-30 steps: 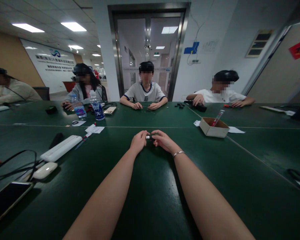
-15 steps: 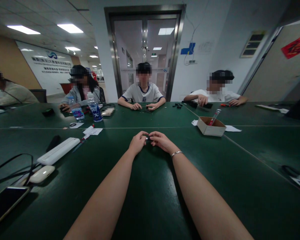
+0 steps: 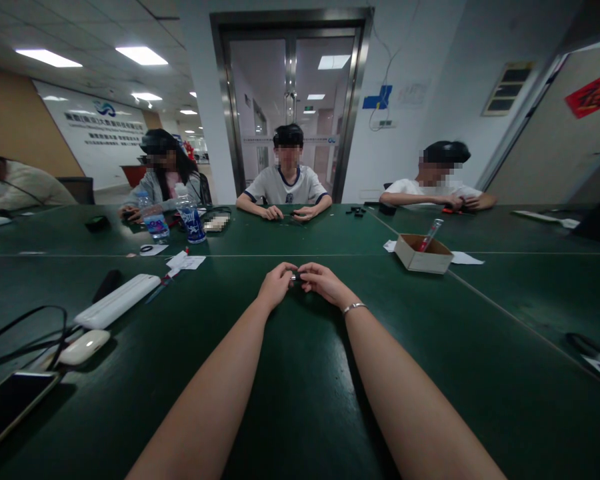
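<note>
Both my arms stretch forward over the dark green table (image 3: 300, 400). My left hand (image 3: 276, 285) and my right hand (image 3: 324, 283) meet at the table's middle, fingers curled and pinched together on a small dark object (image 3: 295, 277) between them. Most of that object is hidden by my fingertips, so I cannot name it. A thin bracelet (image 3: 355, 307) circles my right wrist.
An open cardboard box (image 3: 423, 253) with a red-tipped tube stands to the right. A white power strip (image 3: 116, 301), a white mouse (image 3: 84, 347), black cables and a phone (image 3: 10, 403) lie at left. Two water bottles (image 3: 190, 215) stand further back. Several people sit around the table.
My hands have stayed together on the small object, which is more covered by my fingers now. The person at the far right has drawn both hands together.
</note>
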Tool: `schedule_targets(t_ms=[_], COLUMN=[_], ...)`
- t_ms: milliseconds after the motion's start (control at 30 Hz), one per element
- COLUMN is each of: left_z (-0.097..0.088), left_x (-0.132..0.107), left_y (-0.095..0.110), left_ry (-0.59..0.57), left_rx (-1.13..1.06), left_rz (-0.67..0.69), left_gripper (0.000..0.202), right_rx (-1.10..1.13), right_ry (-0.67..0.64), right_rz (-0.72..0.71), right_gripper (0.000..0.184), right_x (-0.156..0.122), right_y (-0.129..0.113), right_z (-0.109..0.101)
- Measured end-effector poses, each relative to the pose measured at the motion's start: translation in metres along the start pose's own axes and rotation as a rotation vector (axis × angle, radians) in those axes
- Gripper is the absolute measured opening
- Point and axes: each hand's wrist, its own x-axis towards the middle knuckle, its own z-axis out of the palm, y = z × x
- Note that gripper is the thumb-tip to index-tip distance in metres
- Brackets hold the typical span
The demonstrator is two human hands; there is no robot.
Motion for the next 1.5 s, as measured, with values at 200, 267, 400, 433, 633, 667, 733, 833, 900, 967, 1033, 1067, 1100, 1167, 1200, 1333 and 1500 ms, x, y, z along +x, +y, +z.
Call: schedule_targets(t_ms=[200, 267, 400, 433, 633, 667, 733, 833, 900, 967, 1033, 1067, 1100, 1167, 1200, 1333, 1500], left_z=[0.0008, 0.001, 0.0012, 0.0012, 0.0012, 0.0011, 0.0011, 0.0008, 0.0006, 0.0005, 0.0006, 0.0007, 0.0008, 0.001, 0.0012, 0.0016, 0.001], left_x=[0.0008, 0.0014, 0.0016, 0.0014, 0.0005, 0.0005, 0.0004, 0.0001, 0.0, 0.0001, 0.0, -0.0001, -0.0003, -0.0007, -0.0009, -0.0011, -0.0008], left_y=[-0.0019, -0.0028, -0.0032, -0.0031, -0.0028, -0.0027, -0.0025, -0.0019, -0.0017, -0.002, -0.0025, -0.0026, -0.0026, -0.0019, -0.0013, 0.0008, 0.0011], left_ry=[-0.005, -0.008, -0.025, -0.028, -0.037, -0.035, -0.026, -0.026, -0.032, -0.029, -0.021, -0.02, -0.02, -0.024, -0.023, 0.007, -0.01], left_rx=[0.002, 0.006, -0.004, -0.008, -0.012, -0.005, 0.007, 0.0, -0.016, -0.025, -0.014, -0.004, 0.006, 0.006, -0.002, -0.017, 0.005], left_rz=[0.021, 0.011, 0.026, 0.038, 0.012, 0.017, 0.027, 0.016, 0.015, 0.026, 0.03, 0.028, 0.027, 0.03, 0.034, 0.057, 0.041], left_gripper=[0.027, 0.028, 0.028, 0.028, 0.028, 0.028, 0.027, 0.026, 0.026, 0.026, 0.026, 0.027, 0.029, 0.031, 0.03, 0.024, 0.028], right_rx=[0.017, 0.01, 0.009, 0.008, 0.014, 0.019, 0.026, 0.027, 0.034, 0.041, 0.038, 0.035, 0.033, 0.033, 0.034, 0.038, 0.045], right_ry=[0.007, 0.007, 0.012, 0.012, 0.009, 0.011, 0.013, 0.013, 0.012, 0.011, 0.006, 0.003, 0.003, 0.004, 0.007, 0.012, -0.002], right_rz=[-0.006, -0.003, -0.008, -0.01, -0.004, -0.003, -0.001, 0.003, 0.001, -0.005, -0.006, -0.005, -0.004, 0.001, 0.0, -0.01, -0.014], right_gripper=[0.02, 0.02, 0.021, 0.021, 0.019, 0.019, 0.019, 0.02, 0.02, 0.02, 0.019, 0.019, 0.018, 0.018, 0.019, 0.023, 0.024], right_x=[0.0002, 0.0004, 0.0001, -0.0001, -0.0005, -0.0004, -0.0003, -0.0001, -0.0001, -0.0002, -0.0003, -0.0003, -0.0003, 0.0, 0.0002, 0.0011, 0.0014], right_y=[0.0006, 0.0009, 0.0009, 0.0009, 0.0009, 0.001, 0.0013, 0.0015, 0.0016, 0.0016, 0.0015, 0.0015, 0.0015, 0.0017, 0.002, 0.0034, 0.0038], right_z=[-0.0011, -0.0013, -0.0014, -0.0014, -0.0014, -0.0015, -0.0017, -0.0019, -0.002, -0.002, -0.0021, -0.0023, -0.0025, -0.003, -0.0033, -0.004, -0.0043])
